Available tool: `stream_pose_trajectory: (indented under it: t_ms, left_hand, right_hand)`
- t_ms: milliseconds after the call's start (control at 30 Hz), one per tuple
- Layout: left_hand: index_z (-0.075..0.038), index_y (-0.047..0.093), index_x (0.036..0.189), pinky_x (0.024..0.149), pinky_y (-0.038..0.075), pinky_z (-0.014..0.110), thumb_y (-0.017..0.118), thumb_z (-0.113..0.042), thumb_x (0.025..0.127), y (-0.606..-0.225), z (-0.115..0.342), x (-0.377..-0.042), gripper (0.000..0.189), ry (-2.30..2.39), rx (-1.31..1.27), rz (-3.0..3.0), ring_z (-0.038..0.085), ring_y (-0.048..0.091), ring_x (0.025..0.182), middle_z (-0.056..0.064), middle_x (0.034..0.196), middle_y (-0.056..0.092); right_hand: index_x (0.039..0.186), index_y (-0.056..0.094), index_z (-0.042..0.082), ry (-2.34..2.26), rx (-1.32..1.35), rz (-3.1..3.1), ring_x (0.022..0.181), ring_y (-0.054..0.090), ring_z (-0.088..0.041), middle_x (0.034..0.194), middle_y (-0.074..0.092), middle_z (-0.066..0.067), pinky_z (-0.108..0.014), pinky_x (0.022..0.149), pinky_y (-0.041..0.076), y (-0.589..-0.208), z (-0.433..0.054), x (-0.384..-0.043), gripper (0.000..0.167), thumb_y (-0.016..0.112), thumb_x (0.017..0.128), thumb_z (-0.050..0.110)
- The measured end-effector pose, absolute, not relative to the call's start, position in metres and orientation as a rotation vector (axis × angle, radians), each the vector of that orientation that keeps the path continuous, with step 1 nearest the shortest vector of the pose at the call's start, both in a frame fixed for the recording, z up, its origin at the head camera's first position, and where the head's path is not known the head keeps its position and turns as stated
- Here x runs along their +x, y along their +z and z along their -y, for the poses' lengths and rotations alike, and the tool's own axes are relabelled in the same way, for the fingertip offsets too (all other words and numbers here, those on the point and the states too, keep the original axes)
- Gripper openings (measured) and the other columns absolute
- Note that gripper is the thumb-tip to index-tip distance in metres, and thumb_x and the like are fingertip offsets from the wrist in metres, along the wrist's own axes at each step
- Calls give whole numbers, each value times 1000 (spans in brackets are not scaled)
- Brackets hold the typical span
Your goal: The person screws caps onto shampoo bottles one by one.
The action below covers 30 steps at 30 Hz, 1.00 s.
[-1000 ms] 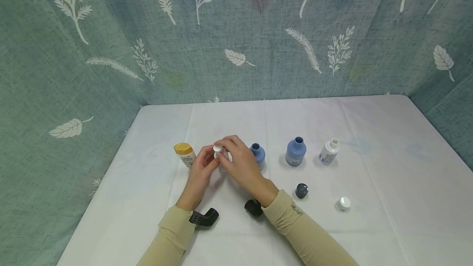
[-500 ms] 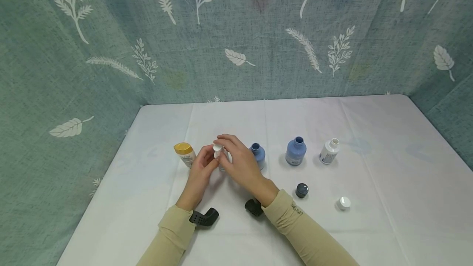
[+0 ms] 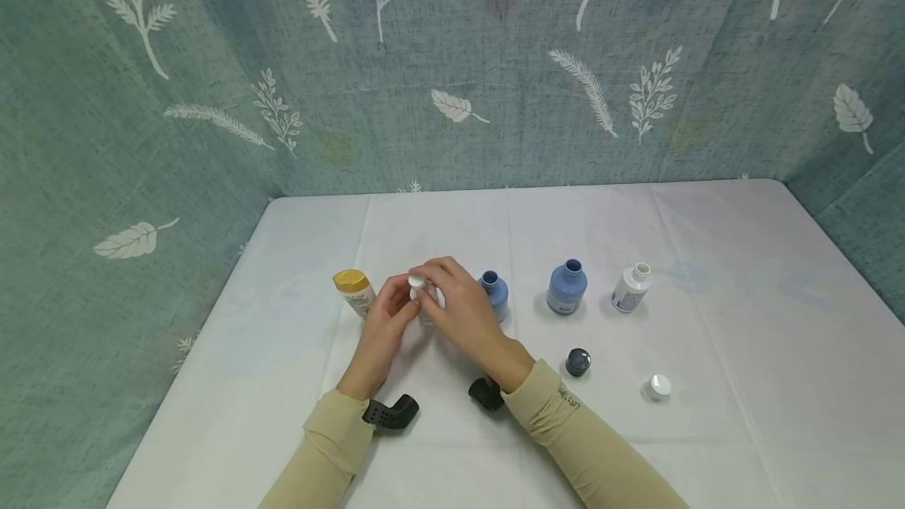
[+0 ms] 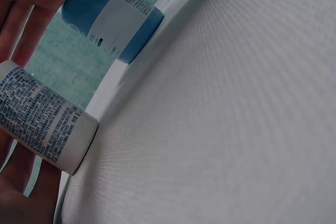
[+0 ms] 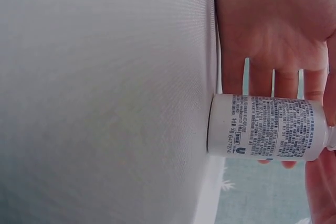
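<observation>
A small white bottle (image 5: 268, 127) with dense printed text stands upright on the cloth between my two hands. My left hand (image 3: 380, 336) holds its side, with fingers behind the bottle in the right wrist view. From the other side my right hand (image 3: 463, 316) pinches the white cap (image 3: 417, 281) at the bottle's top, thumb on the near side and fingers on the far side. Most of the bottle is hidden by the hands in the head view. In the left wrist view its printed label (image 4: 39, 111) faces the camera.
A yellow-capped bottle (image 3: 357, 293) stands just left of the hands. An uncapped blue bottle (image 3: 496, 298) is partly behind the right hand. Farther right stand another blue bottle (image 3: 566, 289) and an open white bottle (image 3: 631, 289). A dark cap (image 3: 577, 362) and a white cap (image 3: 658, 387) lie nearer.
The right fingers lifted and spread slightly half a second ago and now close round the cap again. The left hand and the bottles stay in place. The head view has tilted a little.
</observation>
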<state>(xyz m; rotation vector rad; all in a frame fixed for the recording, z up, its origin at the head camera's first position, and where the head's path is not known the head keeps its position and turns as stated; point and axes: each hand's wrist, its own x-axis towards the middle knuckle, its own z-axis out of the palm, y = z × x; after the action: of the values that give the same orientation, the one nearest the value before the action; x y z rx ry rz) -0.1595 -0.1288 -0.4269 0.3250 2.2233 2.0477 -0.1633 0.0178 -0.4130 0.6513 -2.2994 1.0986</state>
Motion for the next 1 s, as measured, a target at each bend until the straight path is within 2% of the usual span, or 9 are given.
stream_pose_trajectory:
  t_ms: [300,467,600,800,1000]
  left_hand:
    - [-9,44,120,98,30,39,49,-8,89,-427,129,-160,31,2049,334,-2223,18,36,123,5,130,44]
    - [-13,45,119,97,32,39,51,-10,89,-441,132,-168,31,2061,310,-2211,16,37,122,2,129,45]
    - [-16,46,118,98,32,38,54,-16,89,-448,133,-170,30,2055,289,-2238,14,37,122,-1,129,44]
    - [-14,44,119,100,28,40,56,-23,88,-449,134,-170,35,2065,304,-2237,17,33,125,3,133,41]
    - [-16,45,118,100,28,40,55,-20,88,-449,134,-170,32,2055,287,-2243,16,34,124,0,132,42]
  right_hand:
    - [108,61,13,1083,612,2323,86,51,-8,104,51,1,-20,71,43,-413,-17,-164,26,63,82,17]
    - [113,59,13,1083,625,2321,98,51,-10,112,51,0,-22,79,43,-413,-17,-163,29,61,84,17]
    - [114,59,13,1088,655,2310,107,49,-11,117,53,2,-23,86,40,-413,-17,-163,31,55,84,10]
    - [108,63,13,1080,685,2289,103,51,-10,111,57,3,-21,84,41,-412,-18,-163,30,52,82,4]
    - [106,63,13,1091,672,2297,98,51,-8,106,56,3,-20,80,41,-413,-18,-163,25,57,82,8]
